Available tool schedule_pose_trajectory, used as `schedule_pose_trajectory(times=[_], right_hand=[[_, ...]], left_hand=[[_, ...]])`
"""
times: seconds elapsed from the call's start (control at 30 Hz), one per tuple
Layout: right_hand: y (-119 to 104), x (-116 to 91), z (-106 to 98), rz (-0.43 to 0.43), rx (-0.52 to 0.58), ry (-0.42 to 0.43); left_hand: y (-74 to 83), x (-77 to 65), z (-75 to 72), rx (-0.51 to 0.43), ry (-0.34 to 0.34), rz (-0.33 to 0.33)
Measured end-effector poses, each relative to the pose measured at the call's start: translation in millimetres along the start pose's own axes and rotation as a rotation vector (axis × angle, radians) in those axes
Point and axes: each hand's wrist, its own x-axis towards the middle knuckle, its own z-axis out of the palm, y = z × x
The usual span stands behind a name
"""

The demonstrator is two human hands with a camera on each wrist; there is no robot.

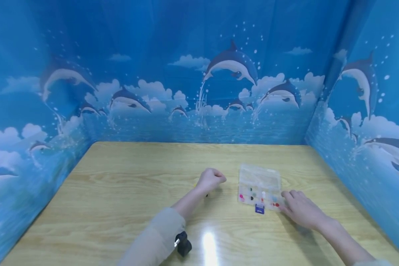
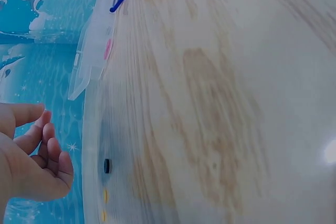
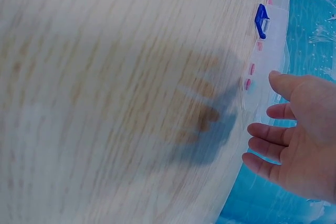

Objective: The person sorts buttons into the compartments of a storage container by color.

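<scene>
An open clear plastic compartment box (image 1: 260, 177) lies on the table, its lid folded back. Small coloured round pieces (image 1: 277, 204) sit in its compartments, and a blue latch (image 1: 259, 209) is at its front. My left hand (image 1: 210, 180) is raised left of the box. Its thumb and index fingertips meet in the left wrist view; whether a small piece is between them is hidden. On the table near that hand are a black round piece (image 2: 107, 166) and yellow pieces (image 2: 105, 196). My right hand (image 1: 300, 210) is at the box's right edge, fingers loosely bent, thumb over the corner.
The wood-grain table (image 1: 136, 166) is bordered by blue dolphin-print curtains (image 1: 173, 55) at the back and both sides. A black device (image 1: 183, 244) is strapped at the left wrist. A bright glare spot lies on the front of the table.
</scene>
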Motion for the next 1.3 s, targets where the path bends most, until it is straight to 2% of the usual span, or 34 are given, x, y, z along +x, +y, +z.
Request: schedule_pose_trajectory(times=[0.4, 0.73, 0.9, 1.2, 1.3], right_hand=[[-0.9, -1.0, 0.1, 0.021, 0.017, -0.016], [0.5, -0.4, 0.8, 0.014, 0.005, -0.011], [0.4, -0.3, 1.2, 0.018, 0.005, -0.011], [1.0, 0.1, 1.5, 0.020, 0.007, -0.013], [1.1, 0.0, 1.8, 0.018, 0.009, -0.013]], left_hand=[[-15.5, -3.7, -22.4, -0.045, -0.008, -0.067], [-32.6, -7.7, -36.4, 0.002, 0.024, -0.083], [-38.7, -11.2, -38.2, 0.002, 0.013, -0.118], [-45.4, -18.4, -39.4, -0.023, -0.020, -0.092], [-47.4, -20.2, -38.6, 0.015, -0.018, -0.059]])
